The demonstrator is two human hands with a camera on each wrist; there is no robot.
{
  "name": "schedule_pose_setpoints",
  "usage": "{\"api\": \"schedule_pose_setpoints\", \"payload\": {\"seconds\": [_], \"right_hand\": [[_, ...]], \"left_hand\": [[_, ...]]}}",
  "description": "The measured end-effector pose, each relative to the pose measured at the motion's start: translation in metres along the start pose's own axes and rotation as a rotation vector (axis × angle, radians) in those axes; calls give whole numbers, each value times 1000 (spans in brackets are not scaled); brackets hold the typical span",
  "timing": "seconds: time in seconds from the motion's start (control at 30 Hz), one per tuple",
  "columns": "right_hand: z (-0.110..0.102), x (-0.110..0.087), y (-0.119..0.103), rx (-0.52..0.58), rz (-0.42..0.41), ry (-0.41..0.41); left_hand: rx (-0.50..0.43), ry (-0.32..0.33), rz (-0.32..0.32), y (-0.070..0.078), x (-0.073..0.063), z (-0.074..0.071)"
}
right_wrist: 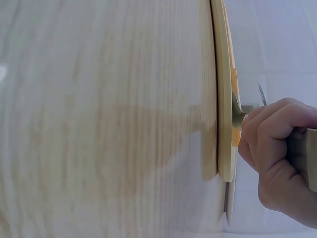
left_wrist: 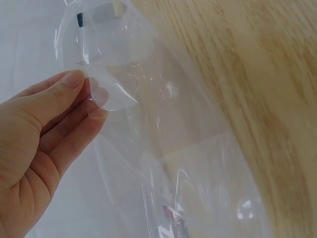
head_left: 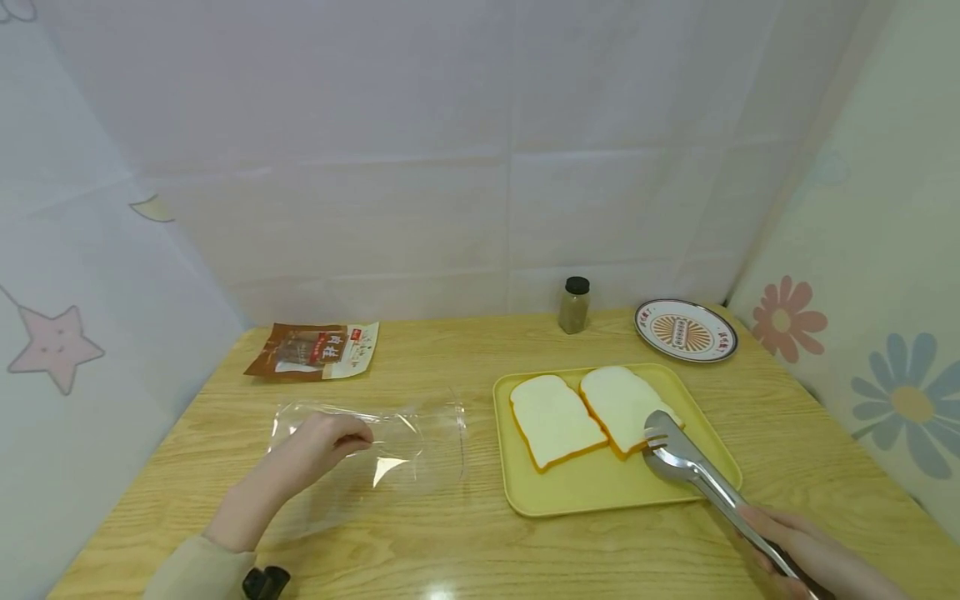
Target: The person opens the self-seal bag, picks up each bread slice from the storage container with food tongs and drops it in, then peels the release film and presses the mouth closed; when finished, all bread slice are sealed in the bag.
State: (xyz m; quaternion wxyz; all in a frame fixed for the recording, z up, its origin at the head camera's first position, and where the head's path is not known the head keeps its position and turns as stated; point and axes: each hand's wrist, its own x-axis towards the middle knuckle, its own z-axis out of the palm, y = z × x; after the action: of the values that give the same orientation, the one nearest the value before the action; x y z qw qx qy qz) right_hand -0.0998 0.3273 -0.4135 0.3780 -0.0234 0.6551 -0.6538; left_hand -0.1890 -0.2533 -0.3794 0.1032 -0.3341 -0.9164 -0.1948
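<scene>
My left hand [head_left: 330, 446] pinches the edge of a clear plastic bag [left_wrist: 143, 114] between thumb and fingers, above the left part of the table. In the head view the bag spreads rightward from the fingertips. My right hand [head_left: 802, 542] grips metal tongs [head_left: 708, 477] at the lower right. The tongs' spread jaws reach over the right bread slice [head_left: 622, 404] at its lower right corner. A second bread slice [head_left: 555, 421] lies beside it on the yellow tray [head_left: 585, 497]. The right wrist view shows curled fingers round the tongs' handle, next to the tray's edge.
A brown snack packet [head_left: 307, 352] lies at the back left of the wooden table [head_left: 420, 550]. Behind the tray stand a small jar with a black lid [head_left: 574, 307] and a patterned plate [head_left: 686, 331]. Cloth walls [head_left: 390, 208] border the table at back and sides.
</scene>
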Motion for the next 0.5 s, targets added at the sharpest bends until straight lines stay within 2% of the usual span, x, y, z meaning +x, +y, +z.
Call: {"api": "schedule_pose_setpoints", "payload": {"seconds": [0.1,0.17,0.37,0.5], "right_hand": [[1,1,-2,21,22,-16],[1,2,-4,-11,18,-8],[5,8,-10,-134,56,159],[6,16,-16,-209,63,224]], "left_hand": [[-1,-3,-2,0,0,0],[-2,-4,1,1,1,-1],[-12,3,26,0,1,0],[-14,6,33,0,1,1]]}}
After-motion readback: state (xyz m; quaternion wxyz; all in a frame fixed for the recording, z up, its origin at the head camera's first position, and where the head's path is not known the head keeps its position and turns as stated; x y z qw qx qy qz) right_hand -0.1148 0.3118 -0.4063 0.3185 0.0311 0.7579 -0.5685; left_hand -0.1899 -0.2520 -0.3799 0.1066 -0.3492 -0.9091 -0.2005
